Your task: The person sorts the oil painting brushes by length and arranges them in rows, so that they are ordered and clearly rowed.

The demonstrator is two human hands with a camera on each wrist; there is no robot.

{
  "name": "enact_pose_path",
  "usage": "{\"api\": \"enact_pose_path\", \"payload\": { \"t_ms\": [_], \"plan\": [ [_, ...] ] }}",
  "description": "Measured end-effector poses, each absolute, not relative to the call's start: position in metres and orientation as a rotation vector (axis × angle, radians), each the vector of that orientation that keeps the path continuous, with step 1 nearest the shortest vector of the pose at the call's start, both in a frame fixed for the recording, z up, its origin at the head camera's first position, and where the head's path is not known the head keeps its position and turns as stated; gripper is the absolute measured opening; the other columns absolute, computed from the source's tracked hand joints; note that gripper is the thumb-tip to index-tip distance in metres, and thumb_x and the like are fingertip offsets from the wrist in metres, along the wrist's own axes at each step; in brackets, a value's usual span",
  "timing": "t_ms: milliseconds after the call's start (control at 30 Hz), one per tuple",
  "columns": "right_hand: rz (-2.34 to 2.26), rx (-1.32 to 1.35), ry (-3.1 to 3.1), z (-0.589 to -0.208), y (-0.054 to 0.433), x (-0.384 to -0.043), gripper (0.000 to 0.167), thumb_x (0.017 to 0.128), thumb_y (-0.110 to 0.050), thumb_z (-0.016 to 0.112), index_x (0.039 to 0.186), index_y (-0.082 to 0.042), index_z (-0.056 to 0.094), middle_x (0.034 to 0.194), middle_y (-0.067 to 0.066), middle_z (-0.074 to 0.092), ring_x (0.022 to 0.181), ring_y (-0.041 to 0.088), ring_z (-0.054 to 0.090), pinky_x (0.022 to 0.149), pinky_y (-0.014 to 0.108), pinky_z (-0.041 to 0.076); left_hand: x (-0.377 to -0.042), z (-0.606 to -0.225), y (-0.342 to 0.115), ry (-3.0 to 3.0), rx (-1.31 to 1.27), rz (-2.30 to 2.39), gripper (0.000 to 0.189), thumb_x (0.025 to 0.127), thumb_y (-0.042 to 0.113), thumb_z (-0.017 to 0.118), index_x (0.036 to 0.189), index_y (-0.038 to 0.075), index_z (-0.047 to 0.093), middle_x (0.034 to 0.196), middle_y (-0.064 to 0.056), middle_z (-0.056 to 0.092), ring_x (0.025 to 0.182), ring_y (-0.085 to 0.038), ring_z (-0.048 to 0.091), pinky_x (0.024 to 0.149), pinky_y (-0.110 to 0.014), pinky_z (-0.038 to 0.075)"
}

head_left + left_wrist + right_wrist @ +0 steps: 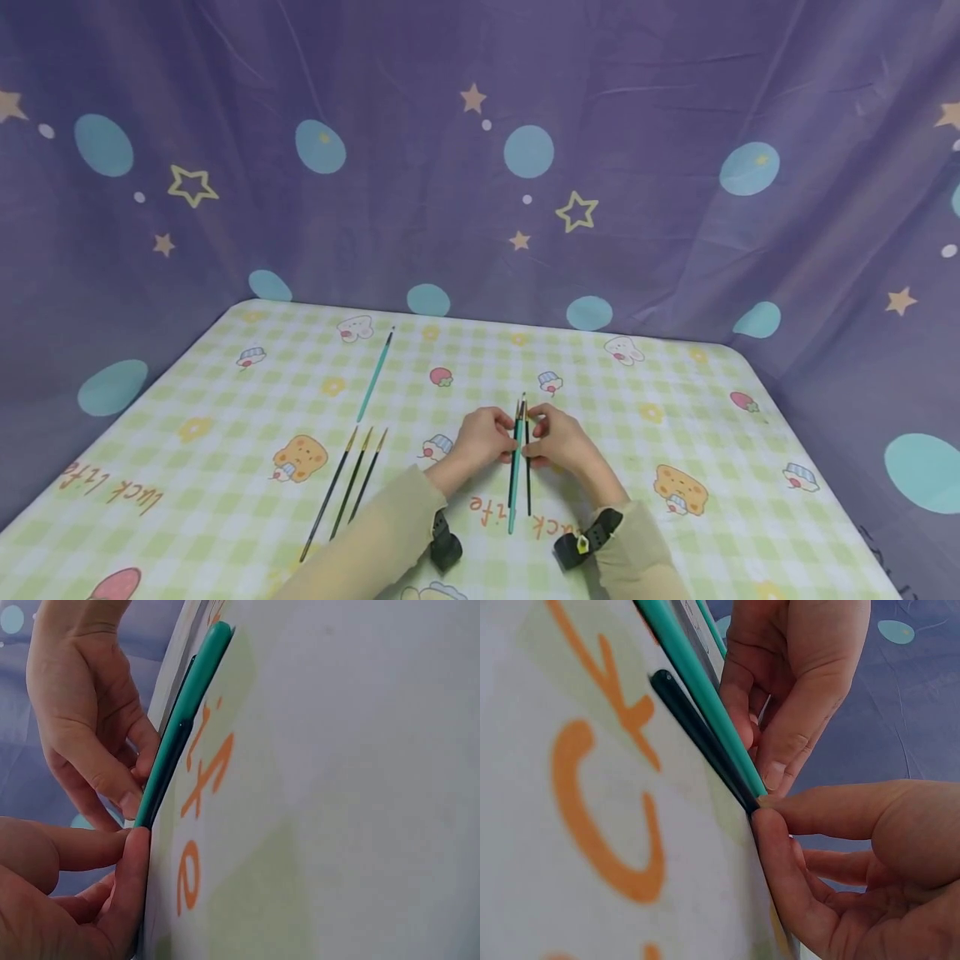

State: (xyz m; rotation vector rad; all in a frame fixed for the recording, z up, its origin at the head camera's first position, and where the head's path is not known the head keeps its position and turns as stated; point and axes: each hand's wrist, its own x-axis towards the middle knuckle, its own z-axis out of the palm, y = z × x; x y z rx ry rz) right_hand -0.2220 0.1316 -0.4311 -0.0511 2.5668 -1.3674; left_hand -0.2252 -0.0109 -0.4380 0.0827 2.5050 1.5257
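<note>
Near the middle of the bench (787,550), a teal paintbrush (513,504) lies between two black paintbrushes (528,487) in a narrow bundle, tips pointing away from the person. The left hand (478,437) pinches the bundle from its left side, thumb and fingertip drawn together; whether it grips one handle or more, I cannot tell. The right hand (561,437) pinches the right-hand black brush between thumb and finger, close beside the teal handle. To the left, three dark paintbrushes (348,483) lie apart in a slanting row, and a second teal paintbrush (374,379) lies beyond them. A green-and-white checked tablecloth (705,417) covers the bench; a purple curtain (637,183) printed with stars and blue ovals hangs behind.
</note>
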Motion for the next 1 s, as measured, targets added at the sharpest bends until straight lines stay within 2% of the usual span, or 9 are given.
{"api": "enact_pose_path", "payload": {
  "t_ms": [333,567,833,1000],
  "plan": [
    [-1.362,-0.069,2.585,-0.430,0.131,-0.221,0.056,0.069,0.003,0.070,0.120,0.000,0.049,0.083,0.010,0.053,0.056,0.013,0.056,0.052,0.027,0.052,-0.225,-0.435,-0.008,2.676,0.127,1.384,0.021,0.069,-0.001,0.066,0.088,-0.001,0.059,0.059,-0.003,0.058,0.039,-0.008,0.052,0.044,-0.021,0.045],
    [-1.367,-0.060,2.577,-0.431,0.131,-0.223,0.056,0.069,0.004,0.069,0.121,0.000,0.049,0.083,0.010,0.052,0.057,0.013,0.056,0.053,0.026,0.052,-0.226,-0.431,-0.004,2.791,0.115,1.285,0.021,0.069,0.000,0.066,0.086,0.000,0.056,0.055,-0.002,0.054,0.034,-0.008,0.047,0.043,-0.020,0.042],
    [-1.382,-0.049,2.559,-0.430,0.131,-0.223,0.057,0.068,0.005,0.069,0.121,0.000,0.048,0.084,0.011,0.052,0.058,0.014,0.056,0.053,0.026,0.053,-0.229,-0.428,0.001,2.961,0.209,1.088,0.019,0.065,0.000,0.067,0.075,0.003,0.052,0.066,-0.004,0.051,0.057,-0.016,0.047,0.050,-0.023,0.040],
    [-1.392,-0.043,2.544,-0.430,0.131,-0.222,0.057,0.068,0.005,0.069,0.121,0.000,0.048,0.084,0.010,0.051,0.058,0.014,0.057,0.053,0.026,0.053,-0.231,-0.427,0.000,2.983,0.169,1.082,0.019,0.064,-0.001,0.068,0.074,0.003,0.052,0.067,-0.006,0.052,0.056,-0.017,0.048,0.047,-0.024,0.041]
  ]
}}
